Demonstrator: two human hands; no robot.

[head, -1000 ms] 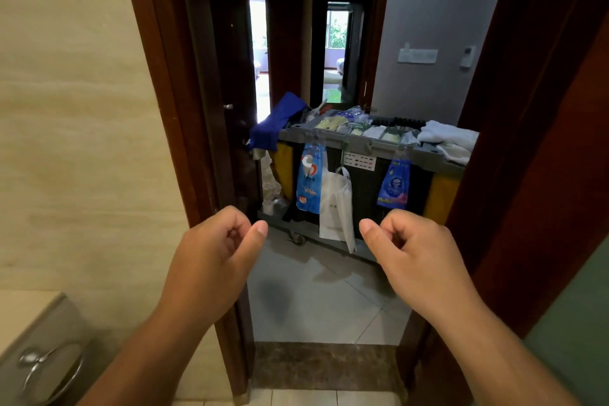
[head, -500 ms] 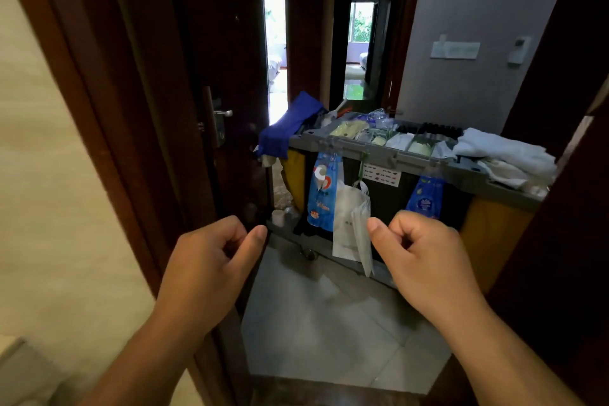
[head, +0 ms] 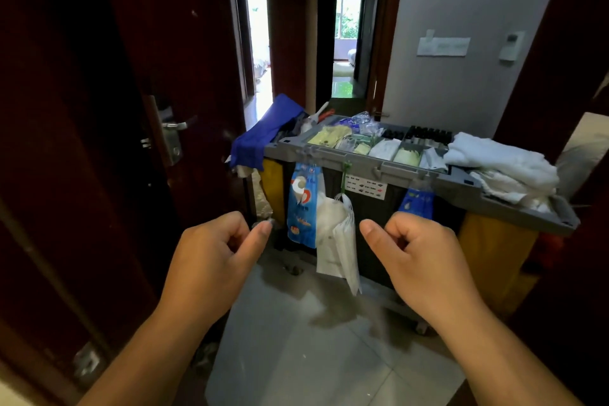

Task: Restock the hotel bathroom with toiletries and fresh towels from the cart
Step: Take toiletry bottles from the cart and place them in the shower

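The housekeeping cart (head: 369, 164) stands just beyond the doorway, its grey top tray divided into compartments of small toiletry packets (head: 329, 135). White folded towels (head: 501, 161) are piled on the tray's right end. A blue cloth (head: 260, 138) drapes over the left end. Blue and white bags (head: 303, 208) hang from the cart's front rail. My left hand (head: 211, 260) and my right hand (head: 425, 260) are raised in front of me, short of the cart, with fingers curled into loose fists and thumbs out. Neither holds anything.
A dark wooden door (head: 184, 76) with a metal handle (head: 173, 128) stands open on the left. The dark door frame (head: 566, 43) rises on the right. Pale floor tiles (head: 313, 339) lie between me and the cart. A corridor (head: 346, 43) runs behind.
The view has moved forward through the doorway, so the cart is nearer and larger. The bathroom wall at left has left the view. Both hands keep the same curled pose.
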